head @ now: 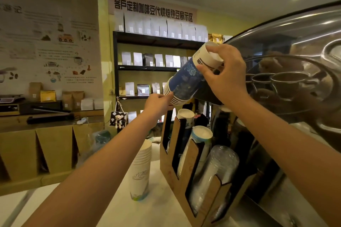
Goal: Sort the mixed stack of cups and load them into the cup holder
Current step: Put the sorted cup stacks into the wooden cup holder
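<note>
**Two hands held a nested stack of paper cups over the cup holder**

A person stood at a pale worktop (118, 208) in a coffee shop, both bare arms stretched forward. Between the hands a blue patterned stack of cups (186, 81) hung tilted in the air, rims pointing down and left, directly above the wooden cup holder (195, 156). A white printed cup (206, 55) sat over the upper end of that stack. The right hand (227, 72) had its fingers curled round this white cup, thumb lower on the side. The left hand (158, 103) pinched the rolled rims at the bottom of the blue stack with its fingertips.

Inside the holder, a white paper stack (185, 116) stood in a rear slot, another paper stack (201, 134) in the middle, and clear plastic cups (217, 167) in the front slot. A separate pile of white cups with a cloud print (141, 167) stood upside down on the worktop, just left of the holder.

The cups looked light and thin-walled, so a hard squeeze would probably crush them. Nested cups tend to stick, then slip free suddenly. The stiffest places to hold appeared to be the rolled rims and the base ring, with a gentle twist to separate the odd cup rather than a straight pull.
</note>
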